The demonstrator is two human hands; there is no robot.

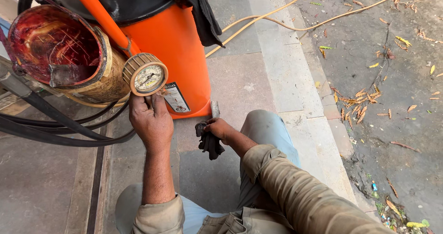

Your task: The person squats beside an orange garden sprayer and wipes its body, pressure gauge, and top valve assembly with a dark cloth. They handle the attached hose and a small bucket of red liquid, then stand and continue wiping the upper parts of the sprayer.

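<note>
Round pressure gauge (148, 77) — tan ribbed rim, white dial face turned up toward the camera, left of frame centre, against the orange tank. Dark crumpled rag (208, 142) — hangs limp, lower centre, just below the tank's base.

A: Figure 1, upper body — what is worn?

B: A khaki-olive shirt of plain woven cloth. Both sleeves are rolled or pushed up, the left sleeve (154, 215) bunched just below the elbow, the right sleeve (286, 188) ending in a folded cuff at mid-forearm. Creases run along the right sleeve.

A: And the lower body?

B: Pale grey-blue trousers (267, 128) — the cloth smooth over the raised right knee, slightly soiled. A second patch of the same cloth shows beside the left sleeve.

A: The left hand (150, 121) and right hand (219, 129)?

B: Bare; no gloves, rings or watch visible.
</note>
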